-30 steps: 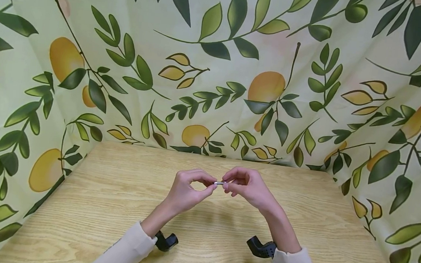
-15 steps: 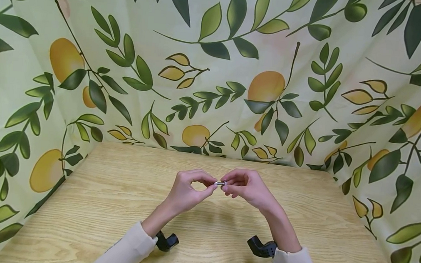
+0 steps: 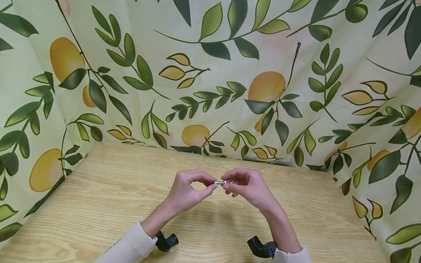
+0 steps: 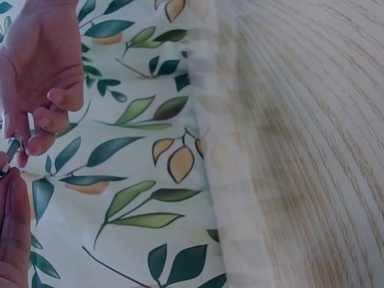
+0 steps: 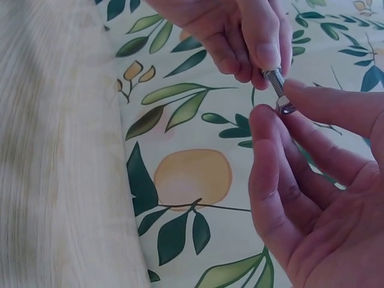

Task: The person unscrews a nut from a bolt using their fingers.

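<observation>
A small silver threaded bolt (image 3: 219, 183) is held in the air between both hands above the table. My left hand (image 3: 189, 189) pinches one end with thumb and fingertips. At the other end my right hand (image 3: 247, 188) pinches a wider hexagonal piece (image 5: 284, 105); I cannot tell whether it is a nut or the bolt's head. In the right wrist view, bare threads (image 5: 276, 83) show between the two hands. The left wrist view catches only part of the bolt (image 4: 12, 146) at its left edge, and fingertips cover both ends.
A light wood-grain table (image 3: 131, 216) lies below the hands. Cloth (image 3: 214, 86) printed with leaves and fruit hangs behind and along both sides. Black wrist devices (image 3: 166, 241) sit at the cuffs of the pale sleeves.
The right thumb and fingertips have shifted slightly around their end of the bolt, showing more, then a little less of it. The left hand stays still.
</observation>
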Motion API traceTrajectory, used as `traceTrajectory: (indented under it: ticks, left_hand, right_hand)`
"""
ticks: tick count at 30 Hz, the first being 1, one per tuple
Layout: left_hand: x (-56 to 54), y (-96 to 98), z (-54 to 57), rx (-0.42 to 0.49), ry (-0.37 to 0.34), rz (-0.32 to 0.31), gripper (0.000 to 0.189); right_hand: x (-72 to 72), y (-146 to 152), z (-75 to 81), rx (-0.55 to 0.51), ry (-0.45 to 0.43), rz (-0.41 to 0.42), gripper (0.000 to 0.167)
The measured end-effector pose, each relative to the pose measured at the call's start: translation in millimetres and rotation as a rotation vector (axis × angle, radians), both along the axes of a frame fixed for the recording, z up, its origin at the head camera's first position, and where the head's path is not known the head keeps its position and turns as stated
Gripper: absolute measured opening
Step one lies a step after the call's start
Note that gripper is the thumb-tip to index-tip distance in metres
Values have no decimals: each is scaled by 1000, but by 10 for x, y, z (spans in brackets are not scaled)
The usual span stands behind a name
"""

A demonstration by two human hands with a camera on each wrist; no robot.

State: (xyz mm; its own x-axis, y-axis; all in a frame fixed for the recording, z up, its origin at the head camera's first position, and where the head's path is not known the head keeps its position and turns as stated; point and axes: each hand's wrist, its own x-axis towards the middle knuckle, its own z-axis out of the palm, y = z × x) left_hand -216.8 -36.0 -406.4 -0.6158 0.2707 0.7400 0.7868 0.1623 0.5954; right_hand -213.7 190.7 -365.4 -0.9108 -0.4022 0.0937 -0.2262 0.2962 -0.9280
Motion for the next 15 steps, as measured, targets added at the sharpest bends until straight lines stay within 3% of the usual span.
traceTrajectory:
  ticks: [15]
  left_hand:
    - [7, 3, 9, 3, -11, 0, 11]
  right_hand:
    - [-12, 15, -16, 26, 2, 19, 24]
